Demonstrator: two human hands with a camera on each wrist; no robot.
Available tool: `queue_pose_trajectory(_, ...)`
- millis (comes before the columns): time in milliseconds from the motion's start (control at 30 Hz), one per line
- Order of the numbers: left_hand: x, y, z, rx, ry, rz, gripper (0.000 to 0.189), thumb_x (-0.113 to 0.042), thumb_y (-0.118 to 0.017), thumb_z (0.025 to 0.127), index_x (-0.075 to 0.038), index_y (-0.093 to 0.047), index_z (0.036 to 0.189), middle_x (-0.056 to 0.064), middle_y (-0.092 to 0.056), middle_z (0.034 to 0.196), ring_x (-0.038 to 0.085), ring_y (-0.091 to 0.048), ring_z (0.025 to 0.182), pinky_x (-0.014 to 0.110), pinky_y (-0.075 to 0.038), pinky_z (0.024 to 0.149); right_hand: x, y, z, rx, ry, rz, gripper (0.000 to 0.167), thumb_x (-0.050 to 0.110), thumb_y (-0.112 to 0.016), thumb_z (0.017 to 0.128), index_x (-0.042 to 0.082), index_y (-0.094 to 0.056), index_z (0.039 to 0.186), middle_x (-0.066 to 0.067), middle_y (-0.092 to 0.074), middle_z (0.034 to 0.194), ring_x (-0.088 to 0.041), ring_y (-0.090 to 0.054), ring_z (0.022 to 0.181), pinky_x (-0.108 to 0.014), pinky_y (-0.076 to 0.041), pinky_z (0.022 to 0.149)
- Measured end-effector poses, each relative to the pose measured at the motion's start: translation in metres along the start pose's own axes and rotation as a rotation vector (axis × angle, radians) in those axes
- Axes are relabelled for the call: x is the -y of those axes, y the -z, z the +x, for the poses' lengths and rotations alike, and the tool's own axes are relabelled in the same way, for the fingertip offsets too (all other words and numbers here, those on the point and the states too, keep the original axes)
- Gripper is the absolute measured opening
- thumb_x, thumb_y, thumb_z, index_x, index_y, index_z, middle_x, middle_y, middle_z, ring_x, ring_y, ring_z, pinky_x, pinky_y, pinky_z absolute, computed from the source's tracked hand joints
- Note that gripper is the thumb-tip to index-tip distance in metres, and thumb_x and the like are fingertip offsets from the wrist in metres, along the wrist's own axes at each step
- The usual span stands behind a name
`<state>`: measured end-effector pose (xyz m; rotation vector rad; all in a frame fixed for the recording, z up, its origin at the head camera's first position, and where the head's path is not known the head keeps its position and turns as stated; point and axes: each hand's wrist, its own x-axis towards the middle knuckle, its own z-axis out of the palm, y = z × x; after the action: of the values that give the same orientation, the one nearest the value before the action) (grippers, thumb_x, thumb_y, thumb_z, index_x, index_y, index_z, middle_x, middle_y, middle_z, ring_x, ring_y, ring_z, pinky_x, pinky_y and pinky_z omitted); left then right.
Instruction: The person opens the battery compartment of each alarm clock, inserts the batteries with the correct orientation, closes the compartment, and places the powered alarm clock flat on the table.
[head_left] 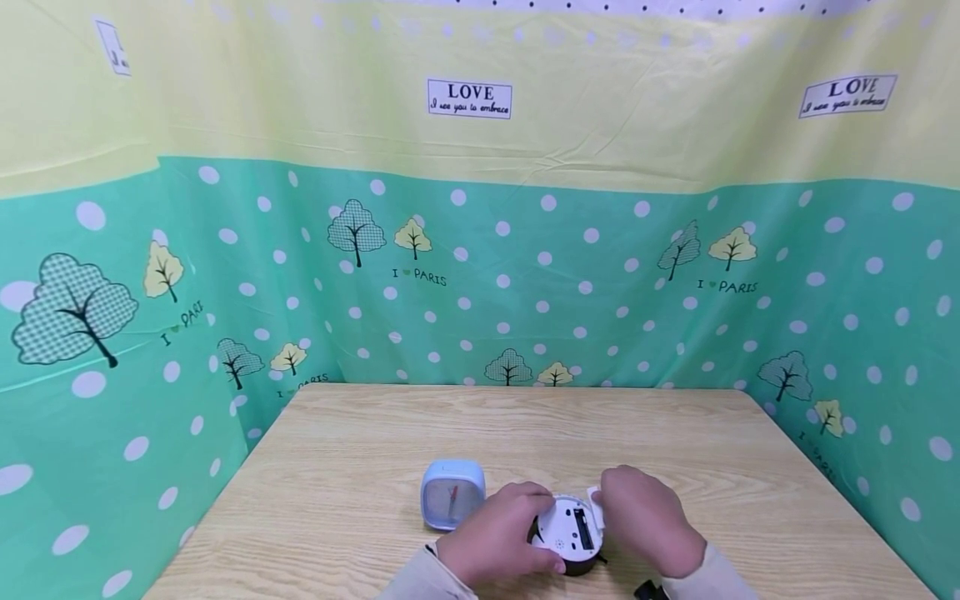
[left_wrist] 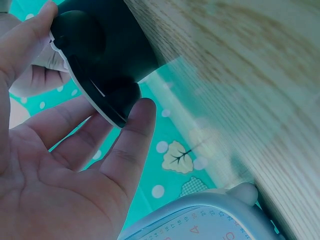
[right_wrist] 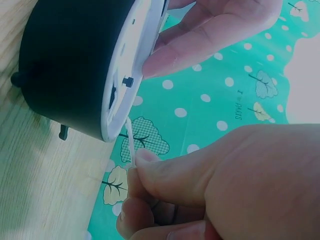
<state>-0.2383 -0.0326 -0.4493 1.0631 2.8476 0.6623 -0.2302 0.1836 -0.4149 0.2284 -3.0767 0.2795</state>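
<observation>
A round black alarm clock (head_left: pixel 557 528) lies with its white back facing up, a dark battery slot (head_left: pixel 582 529) exposed in it. My left hand (head_left: pixel 501 532) grips the clock's edge from the left, thumb on one side and fingers on the other. With thumb and forefinger, my right hand (head_left: pixel 647 515) pinches a thin white battery cover (right_wrist: pixel 131 142) at the right rim of the clock. Small black feet or knobs stick out from its side in the right wrist view. Just left of my left hand stands a light blue desk clock (head_left: pixel 452 493).
The wooden table (head_left: pixel 375 425) reaches back to a green and yellow printed curtain (head_left: pixel 525 275), which also hangs at both sides. A small black object (head_left: pixel 649 590) lies by my right sleeve at the near edge of the view.
</observation>
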Motion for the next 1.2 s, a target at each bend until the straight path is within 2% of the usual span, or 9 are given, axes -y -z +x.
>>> queue_pose_trajectory(167, -0.0001, 0.0004, 0.0, 0.01, 0.013, -0.006, 0.068, -0.053, -0.086, 0.079, -0.018, -0.068, 0.134, -0.005, -0.064, 0.137, 0.009, -0.059, 0.125, 0.03, -0.05, 0.106, -0.003, -0.002, 0.0014, -0.023, 0.01, 0.0, 0.027, 0.022, -0.07, 0.098, 0.012, -0.067, 0.073, 0.002, -0.053, 0.065, -0.016, -0.048, 0.059, -0.034, -0.043, 0.05)
queue_pose_trajectory(700, -0.0004, 0.001, 0.0004, 0.018, 0.018, -0.017, 0.068, -0.053, -0.086, 0.079, -0.017, -0.068, 0.134, -0.006, -0.064, 0.137, 0.008, -0.059, 0.125, 0.03, -0.05, 0.106, -0.0055, -0.0012, 0.004, 0.007, -0.013, 0.0, 0.026, 0.021, -0.07, 0.098, 0.012, -0.069, 0.074, 0.001, -0.054, 0.066, -0.017, -0.048, 0.059, -0.034, -0.043, 0.051)
queue_pose_trajectory(1200, -0.0006, 0.003, 0.0016, 0.042, 0.05, -0.038, 0.07, -0.054, -0.087, 0.078, -0.02, -0.067, 0.136, -0.008, -0.063, 0.139, 0.008, -0.058, 0.126, 0.03, -0.05, 0.106, -0.0105, -0.0035, 0.0064, 0.003, -0.014, 0.008, 0.026, 0.021, -0.071, 0.097, 0.011, -0.068, 0.073, 0.001, -0.054, 0.066, -0.017, -0.048, 0.059, -0.034, -0.043, 0.051)
